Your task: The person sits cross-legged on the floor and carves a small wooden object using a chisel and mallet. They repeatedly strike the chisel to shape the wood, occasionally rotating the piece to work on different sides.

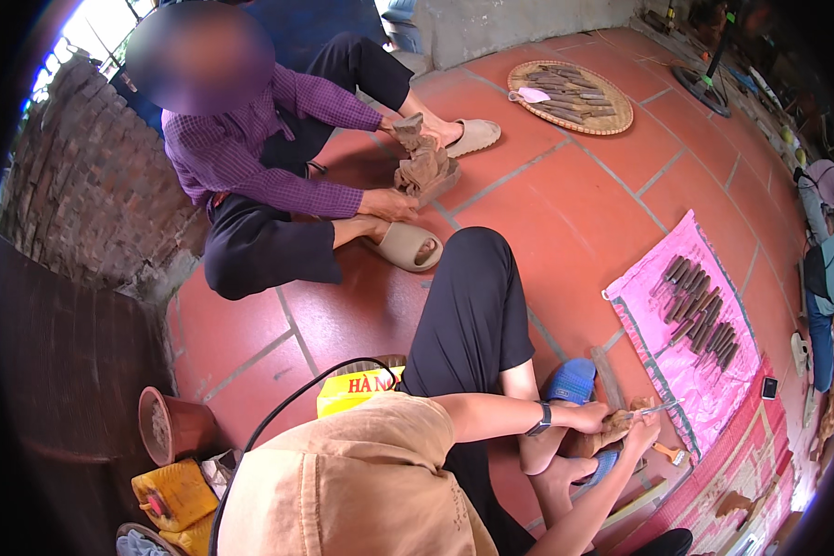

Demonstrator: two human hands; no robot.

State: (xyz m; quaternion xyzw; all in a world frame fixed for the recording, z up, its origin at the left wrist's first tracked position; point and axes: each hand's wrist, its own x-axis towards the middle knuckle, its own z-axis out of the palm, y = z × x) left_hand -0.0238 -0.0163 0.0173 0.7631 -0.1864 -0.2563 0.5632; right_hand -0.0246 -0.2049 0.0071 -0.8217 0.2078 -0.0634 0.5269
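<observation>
My left hand [587, 417], with a dark watch on its wrist, is closed on a brown carved wooden piece [612, 430] held low between my feet. Beside it, my right hand [643, 432] grips a thin tool with a metal blade [660, 407]; its handle is hidden in my fingers, and its exact kind is too small to make out. The two hands nearly meet at the wood. Just right of my right hand lies a brush with an orange handle [665, 451]. A flat wooden strip [608, 380] rests beside my blue slipper [573, 381].
Several carving tools [700, 310] lie on a pink cloth [649, 278] to the right. More fill a round woven tray [612, 113] at the back. A co-worker in a purple checked shirt [250, 153] holds a carved wooden figure [426, 167]. A reddish-brown bucket [162, 426] stands at left.
</observation>
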